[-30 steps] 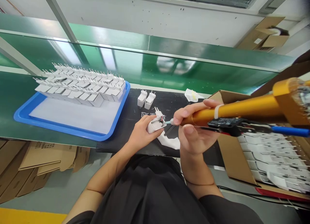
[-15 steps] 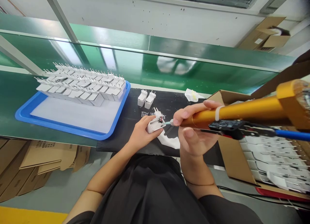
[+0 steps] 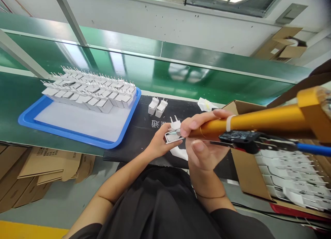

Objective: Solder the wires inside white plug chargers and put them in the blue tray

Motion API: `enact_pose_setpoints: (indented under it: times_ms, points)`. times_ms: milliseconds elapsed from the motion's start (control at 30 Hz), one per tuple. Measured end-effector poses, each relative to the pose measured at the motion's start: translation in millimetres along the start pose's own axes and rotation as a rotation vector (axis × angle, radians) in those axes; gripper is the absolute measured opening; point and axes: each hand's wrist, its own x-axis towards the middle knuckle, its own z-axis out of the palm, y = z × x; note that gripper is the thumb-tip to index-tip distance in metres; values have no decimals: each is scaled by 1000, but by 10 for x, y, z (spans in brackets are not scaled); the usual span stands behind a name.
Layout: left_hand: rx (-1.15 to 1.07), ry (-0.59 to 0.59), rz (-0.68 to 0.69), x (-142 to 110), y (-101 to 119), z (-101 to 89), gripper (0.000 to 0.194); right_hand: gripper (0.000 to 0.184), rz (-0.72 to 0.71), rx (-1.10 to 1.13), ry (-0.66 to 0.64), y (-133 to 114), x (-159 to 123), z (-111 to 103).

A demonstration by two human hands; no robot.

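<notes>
My left hand (image 3: 158,145) is closed around a white plug charger housing (image 3: 170,139), gripping its sides above the black mat (image 3: 139,142). The housing's top is open, and its two-pin plug cover (image 3: 176,125) is tilted up at the far side. My right hand (image 3: 203,153) is wrapped around a gold tubular dispenser (image 3: 266,117) with a small black switch (image 3: 239,137) strapped below it. The dispenser's pale blue tip (image 3: 175,132) reaches into the housing opening; its very end is hard to make out. Two white chargers (image 3: 160,108) stand on the mat beyond my left hand.
On the left, a blue tray (image 3: 69,137) bears rows of white chargers. At right, an open carton (image 3: 245,172) holds many white plug parts. A crumpled white tissue (image 3: 204,104) and a white wipe (image 3: 179,153) lie on the mat. Flattened cartons (image 3: 49,165) are stacked lower left.
My left hand and the charger housing have shifted slightly right, closer to my right hand. The dispenser tip now lies deeper across the opening, and the plug cover stands more upright.
</notes>
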Motion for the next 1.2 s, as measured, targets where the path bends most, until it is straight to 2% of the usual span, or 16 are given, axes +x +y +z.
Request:
enact_pose_setpoints:
  times_ms: [200,567,733,900,1067,1200]
  points:
    - [-84,-35,70,38,20,61,53,43,32,-11,10,-54,-2,-4]
    - [53,-16,47,32,-45,66,67,30,42,-5,61,-38,-17,13]
    - [37,-23,18,25,-15,61,65,40,44,-17,31,-19,-28,-36]
    - [33,-14,33,43,33,57,53,45,11,-4,22,-13,-27,-39]
    - [123,33,-106,14,-5,-69,56,41,-8,59,107,5,-25,-81]
    - [298,53,-204,-46,-12,-245,49,34,-38,-14,172,96,-19,-282]
